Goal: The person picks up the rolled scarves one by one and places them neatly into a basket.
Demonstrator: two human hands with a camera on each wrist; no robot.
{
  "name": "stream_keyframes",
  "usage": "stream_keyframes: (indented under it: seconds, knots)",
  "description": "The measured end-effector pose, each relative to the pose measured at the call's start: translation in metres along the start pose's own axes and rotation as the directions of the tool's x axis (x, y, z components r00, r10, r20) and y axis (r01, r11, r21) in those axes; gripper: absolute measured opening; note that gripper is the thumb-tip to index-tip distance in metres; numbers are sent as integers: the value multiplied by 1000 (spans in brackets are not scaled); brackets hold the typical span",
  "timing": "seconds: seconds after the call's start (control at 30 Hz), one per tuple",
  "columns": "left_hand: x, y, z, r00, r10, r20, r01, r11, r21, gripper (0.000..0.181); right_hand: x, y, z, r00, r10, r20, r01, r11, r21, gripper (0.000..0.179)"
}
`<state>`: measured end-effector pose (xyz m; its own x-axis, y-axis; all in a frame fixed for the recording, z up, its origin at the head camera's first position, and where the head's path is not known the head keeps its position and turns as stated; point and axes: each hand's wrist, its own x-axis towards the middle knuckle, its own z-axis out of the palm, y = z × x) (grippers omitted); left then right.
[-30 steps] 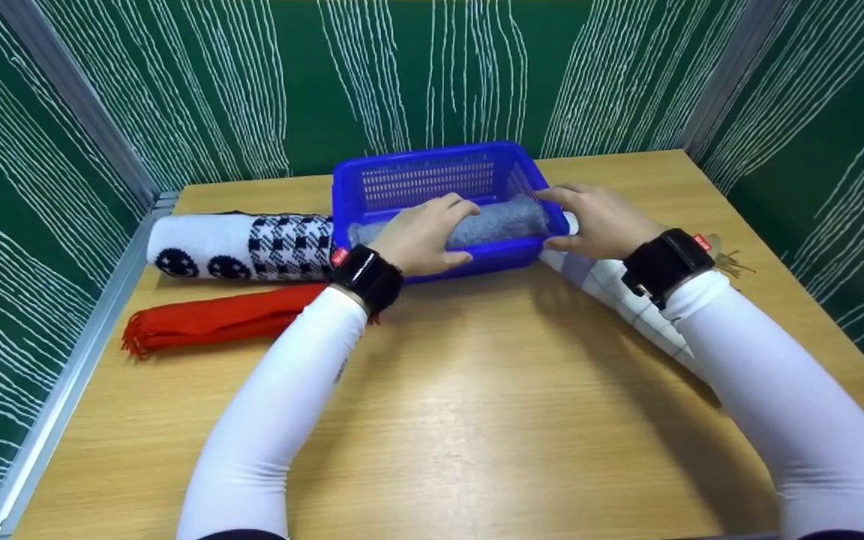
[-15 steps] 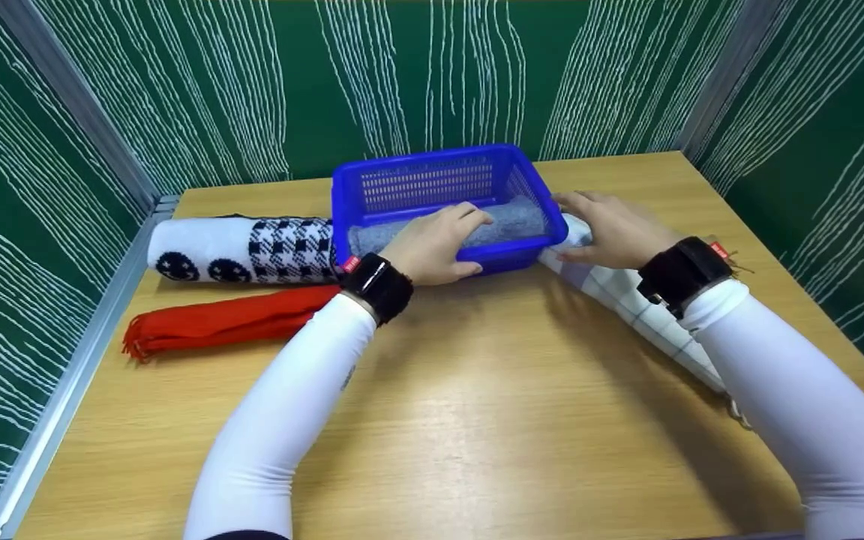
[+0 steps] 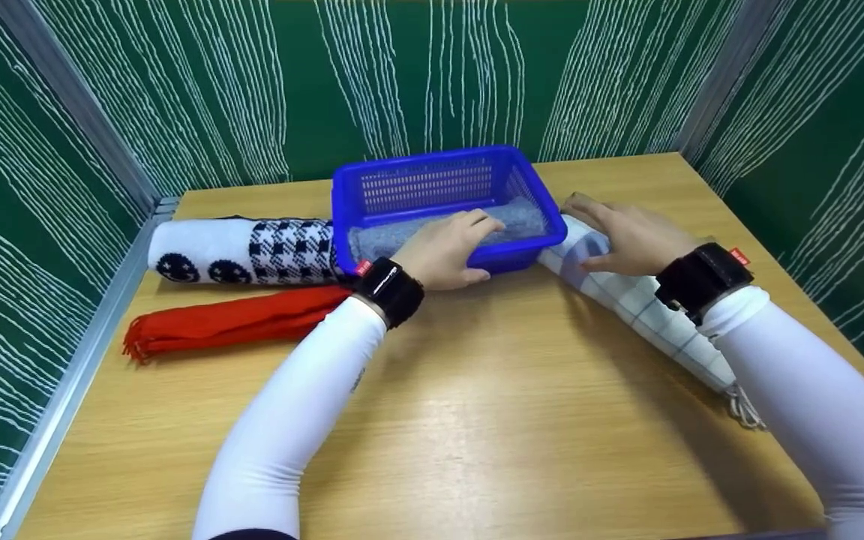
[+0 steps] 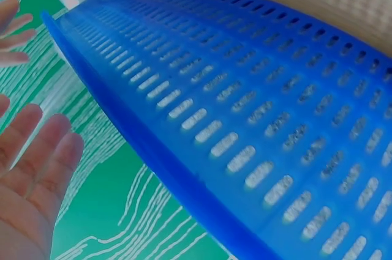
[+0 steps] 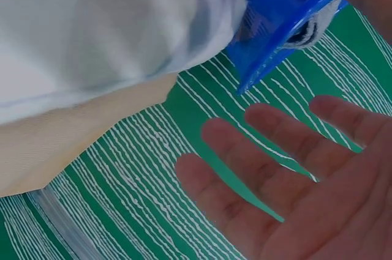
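Observation:
A grey rolled scarf (image 3: pixel 516 217) lies inside the blue plastic basket (image 3: pixel 424 159). My left hand (image 3: pixel 448 250) hovers over the basket's front rim with relaxed fingers; in the left wrist view its spread fingers (image 4: pixel 61 150) hold nothing beside the slotted wall. To the right, my right hand (image 3: pixel 631 236) is held above the end of a white checked rolled scarf (image 3: pixel 638 307) that lies slanting beside the basket. The right wrist view shows the fingers (image 5: pixel 257 162) parted and the palm bare, with the white scarf (image 5: pixel 110 33) nearby.
Left of the basket rests a black-and-white patterned rolled scarf (image 3: pixel 241 250). In front of it lies a folded red scarf (image 3: pixel 229 322) with fringe. Green panels (image 3: pixel 469 67) with white streaks enclose the wooden table (image 3: pixel 432 420) at the back and sides.
My right hand has moved away from the basket's right rim, rightward over the white checked scarf. The left hand has drifted slightly right along the front rim. The scarves stay in place.

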<state>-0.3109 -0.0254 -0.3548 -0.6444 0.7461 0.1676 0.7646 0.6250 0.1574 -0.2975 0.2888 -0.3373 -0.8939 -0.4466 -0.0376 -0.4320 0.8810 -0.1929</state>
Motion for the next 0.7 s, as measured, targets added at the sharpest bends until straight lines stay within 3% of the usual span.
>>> stream_keyframes:
  seconds: [0.23, 0.4, 0.7]
  knots:
    - [2, 4, 2, 1000, 19, -4, -19, 1000, -22, 67, -7, 8, 1, 997, 62, 51, -63, 998, 16, 107]
    - [4, 6, 2, 999, 33, -20, -33, 999, -39, 63, -12, 13, -2, 985, 140, 96, -139, 990, -25, 105]
    - [6, 11, 4, 999, 39, -15, -40, 996, -80, 62, -19, 21, -1, 967, 207, 146, -205, 978, -28, 112]
